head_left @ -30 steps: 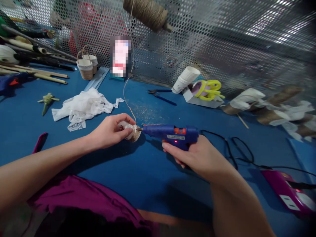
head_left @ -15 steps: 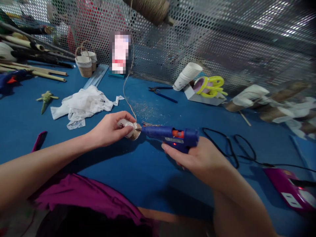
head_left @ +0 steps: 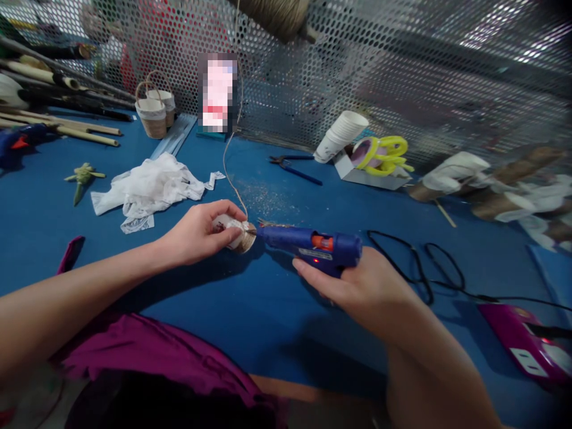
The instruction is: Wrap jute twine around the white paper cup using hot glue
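My left hand grips a small paper cup lying on its side, its end wound with twine and a white lace band round it. A strand of twine runs from the cup up toward a spool above. In my right hand is a blue hot glue gun, its red light lit. The gun's nozzle touches or nearly touches the twine-wound part of the cup; which, I cannot tell. My fingers hide part of the cup.
White lace lies to the left, with two small twine baskets behind it. Pliers, stacked paper cups and a box stand further back. A black cord and a magenta power strip lie at right.
Almost nothing differs. The glue gun has shifted very slightly, its nozzle staying by the twine-wound end of the cup. My left hand keeps its hold.
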The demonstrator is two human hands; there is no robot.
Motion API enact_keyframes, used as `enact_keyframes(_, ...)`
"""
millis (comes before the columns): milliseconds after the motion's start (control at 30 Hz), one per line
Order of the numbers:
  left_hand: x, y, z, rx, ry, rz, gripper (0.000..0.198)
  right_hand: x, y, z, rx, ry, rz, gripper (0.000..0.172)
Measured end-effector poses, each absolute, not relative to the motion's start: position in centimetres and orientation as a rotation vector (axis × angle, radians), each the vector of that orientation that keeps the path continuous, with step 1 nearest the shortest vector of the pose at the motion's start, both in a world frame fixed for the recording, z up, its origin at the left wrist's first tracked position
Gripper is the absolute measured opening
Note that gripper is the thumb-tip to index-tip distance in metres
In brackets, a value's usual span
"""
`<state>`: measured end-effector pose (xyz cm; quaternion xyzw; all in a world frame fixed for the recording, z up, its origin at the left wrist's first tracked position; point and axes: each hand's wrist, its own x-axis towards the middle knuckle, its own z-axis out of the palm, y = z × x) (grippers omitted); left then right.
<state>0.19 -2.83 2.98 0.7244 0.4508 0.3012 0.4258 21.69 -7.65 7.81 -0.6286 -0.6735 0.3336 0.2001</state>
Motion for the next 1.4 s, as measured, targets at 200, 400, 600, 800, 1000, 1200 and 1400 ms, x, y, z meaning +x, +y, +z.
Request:
enact_keyframes(200, 0.22, -2.8, 2.92, 1.826, 1.153, 0.764, 0.024, 22.27, -7.58, 7.37, -1.797, -1.955, 0.856, 0.016)
enact_keyframes(400, 0.21, -2.86, 2.9, 1.814, 1.13, 0.761, 0.025, 21.83, -7.64, 7.77, -1.768, -1.899, 0.901, 0.018)
enact_keyframes(600, 0.38, -3.08, 2.89, 1.719, 1.068, 0.763, 0.025, 21.54, -7.5, 8.07, -1.745, -1.836, 0.982, 0.019)
enact_keyframes(800, 0.5, -3.12, 2.98, 1.782, 1.102, 0.761, 0.025, 21.94, -7.01, 7.92, -1.804, -1.879, 0.952, 0.025)
enact_keyframes(1000, 0.46, -3.17, 2.96, 1.793, 1.084, 0.751, 0.026, 22.14, -6.76, 8.05, -1.821, -1.843, 1.027, 0.025)
enact_keyframes(1200, 0.46, -3.22, 2.98, 1.801, 1.08, 0.76, 0.026, 22.17, -7.1, 8.04, -1.841, -1.809, 1.07, 0.026)
enact_keyframes(1400, 0.46, -3.2, 2.73, 1.776, 1.065, 0.821, 0.021, 22.36, -7.03, 7.94, -1.885, -1.808, 1.084, 0.028)
